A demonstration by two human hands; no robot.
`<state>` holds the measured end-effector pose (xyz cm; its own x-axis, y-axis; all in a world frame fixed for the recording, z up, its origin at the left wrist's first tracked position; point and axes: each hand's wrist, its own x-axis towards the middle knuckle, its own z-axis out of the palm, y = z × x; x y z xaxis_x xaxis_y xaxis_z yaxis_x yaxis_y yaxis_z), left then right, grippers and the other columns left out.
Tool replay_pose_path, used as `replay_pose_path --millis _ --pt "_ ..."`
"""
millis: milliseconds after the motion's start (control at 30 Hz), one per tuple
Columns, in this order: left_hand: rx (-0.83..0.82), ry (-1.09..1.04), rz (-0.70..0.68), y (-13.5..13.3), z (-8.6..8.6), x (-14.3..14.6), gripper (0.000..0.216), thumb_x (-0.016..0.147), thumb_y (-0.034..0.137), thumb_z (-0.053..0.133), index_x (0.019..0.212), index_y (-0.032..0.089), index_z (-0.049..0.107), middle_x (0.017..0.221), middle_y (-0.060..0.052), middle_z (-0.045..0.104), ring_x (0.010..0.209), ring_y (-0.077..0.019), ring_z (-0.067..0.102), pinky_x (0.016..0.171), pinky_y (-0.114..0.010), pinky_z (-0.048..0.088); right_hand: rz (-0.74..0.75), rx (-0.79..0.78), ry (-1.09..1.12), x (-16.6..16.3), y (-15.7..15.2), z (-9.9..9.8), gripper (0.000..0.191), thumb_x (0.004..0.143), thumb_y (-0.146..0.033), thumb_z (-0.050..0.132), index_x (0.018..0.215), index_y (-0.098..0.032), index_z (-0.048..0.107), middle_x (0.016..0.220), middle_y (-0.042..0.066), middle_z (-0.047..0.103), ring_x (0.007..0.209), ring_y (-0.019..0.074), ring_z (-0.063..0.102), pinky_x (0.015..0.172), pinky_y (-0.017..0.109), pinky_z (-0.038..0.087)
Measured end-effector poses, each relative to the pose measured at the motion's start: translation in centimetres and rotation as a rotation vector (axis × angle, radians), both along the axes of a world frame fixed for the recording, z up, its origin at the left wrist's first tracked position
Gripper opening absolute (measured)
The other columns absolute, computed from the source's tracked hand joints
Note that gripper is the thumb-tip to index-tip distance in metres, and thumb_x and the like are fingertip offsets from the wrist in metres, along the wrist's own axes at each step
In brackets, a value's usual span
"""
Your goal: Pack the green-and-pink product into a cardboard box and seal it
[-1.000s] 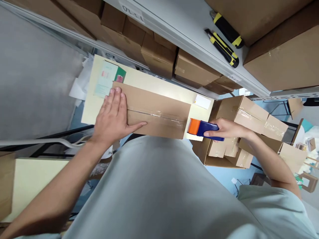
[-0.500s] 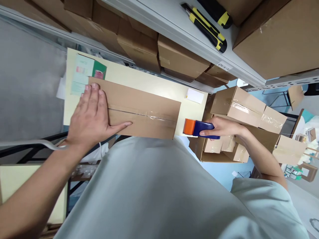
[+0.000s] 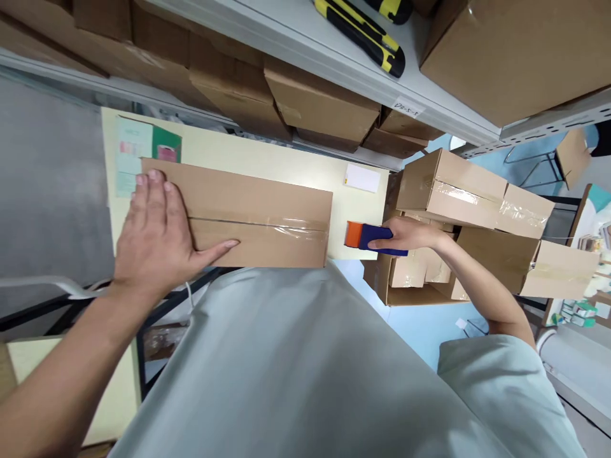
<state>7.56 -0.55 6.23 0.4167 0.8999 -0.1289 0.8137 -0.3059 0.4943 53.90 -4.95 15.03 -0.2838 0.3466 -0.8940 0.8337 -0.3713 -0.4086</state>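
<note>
Long cardboard box [image 3: 260, 216] flat on the pale yellow table [image 3: 286, 162], flaps shut, seam covered by a strip of clear tape [image 3: 267, 224] — contents hidden. Long axis across the view, left to right, parallel to the table's near edge; taped seam along that same axis. Left hand [image 3: 155, 238] open, palm pressed flat on the box's left end, fingers spread, thumb stretched along the top near the seam. Right hand [image 3: 405, 234] closed round the blue handle of a tape dispenser [image 3: 367, 235], orange head aimed at the box's right end, just beside it and clear of the cardboard. Open carton [image 3: 405, 280] below the right wrist, several smaller taped boxes packed inside; more taped cartons [image 3: 472, 191] stacked above it. On the shelf [image 3: 334, 51] overhead, two yellow-and-black utility knives [image 3: 363, 35] next to a large brown box [image 3: 515, 51]. Against half a second ago — box, hands and dispenser in the same mutual arrangement, the whole scene lower and further left in view.
</note>
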Motion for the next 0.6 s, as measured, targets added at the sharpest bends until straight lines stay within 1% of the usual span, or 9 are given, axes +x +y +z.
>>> replay_pose_path --millis 100,167,233,300,433,533,600 --pt "0.010 -0.004 0.001 -0.1 0.0 0.1 0.141 0.087 0.101 0.043 0.178 -0.002 0.015 0.187 -0.030 0.007 0.176 -0.0438 0.002 0.142 -0.065 0.008 0.147 0.135 -0.184 -2.2 -0.2 0.3 0.058 0.102 -0.073 0.067 0.084 -0.019 0.074 0.067 0.005 0.069 0.066 0.0215 0.068 0.062 0.032 0.040" --pt "0.029 -0.003 -0.010 -0.2 0.0 0.1 0.143 0.087 0.102 0.041 0.177 -0.006 0.015 0.186 -0.032 0.006 0.176 -0.0449 0.003 0.141 -0.066 0.008 0.207 0.205 -0.299 -3.9 -0.6 0.7 0.051 0.106 -0.067 0.064 0.097 -0.018 0.078 0.076 0.007 0.074 0.080 0.0255 0.074 0.069 0.031 0.044" --pt "0.056 -0.002 -0.024 -0.3 -0.1 0.1 0.144 0.088 0.101 0.041 0.174 -0.011 0.017 0.185 -0.036 0.007 0.176 -0.0453 0.003 0.141 -0.065 0.009 0.228 0.252 -0.384 -5.6 -1.3 1.1 0.050 0.109 -0.065 0.060 0.108 -0.018 0.078 0.090 0.010 0.079 0.092 0.0284 0.077 0.075 0.032 0.049" --pt "0.079 -0.004 -0.034 -0.3 -0.1 0.1 0.141 0.091 0.100 0.041 0.173 -0.013 0.018 0.184 -0.038 0.009 0.176 -0.0449 0.005 0.141 -0.064 0.009 0.220 0.287 -0.426 -7.0 -2.3 1.2 0.051 0.111 -0.064 0.056 0.115 -0.018 0.078 0.101 0.012 0.081 0.101 0.0301 0.078 0.081 0.033 0.054" --pt "0.103 -0.017 -0.043 -0.4 -0.3 0.0 0.136 0.093 0.097 0.040 0.174 -0.011 0.019 0.184 -0.037 0.012 0.176 -0.0445 0.008 0.141 -0.064 0.009 0.162 0.352 -0.502 -9.5 -3.9 0.6 0.052 0.113 -0.061 0.054 0.124 -0.015 0.077 0.109 0.017 0.082 0.108 0.0317 0.078 0.089 0.036 0.057" --pt "0.111 -0.030 -0.051 -0.5 -0.4 -0.1 0.135 0.095 0.096 0.041 0.174 -0.011 0.020 0.183 -0.038 0.013 0.176 -0.0448 0.008 0.141 -0.064 0.009 0.105 0.375 -0.590 -11.3 -4.5 -0.4 0.050 0.115 -0.053 0.054 0.125 -0.010 0.077 0.115 0.022 0.081 0.106 0.0326 0.079 0.087 0.036 0.058" --pt "0.115 -0.042 -0.054 -0.5 -0.4 -0.2 0.134 0.095 0.096 0.040 0.174 -0.011 0.020 0.183 -0.038 0.013 0.176 -0.0449 0.008 0.141 -0.065 0.008 0.065 0.369 -0.656 -12.2 -4.7 -1.0 0.048 0.116 -0.048 0.055 0.124 -0.007 0.077 0.114 0.024 0.081 0.104 0.0340 0.080 0.084 0.037 0.058"
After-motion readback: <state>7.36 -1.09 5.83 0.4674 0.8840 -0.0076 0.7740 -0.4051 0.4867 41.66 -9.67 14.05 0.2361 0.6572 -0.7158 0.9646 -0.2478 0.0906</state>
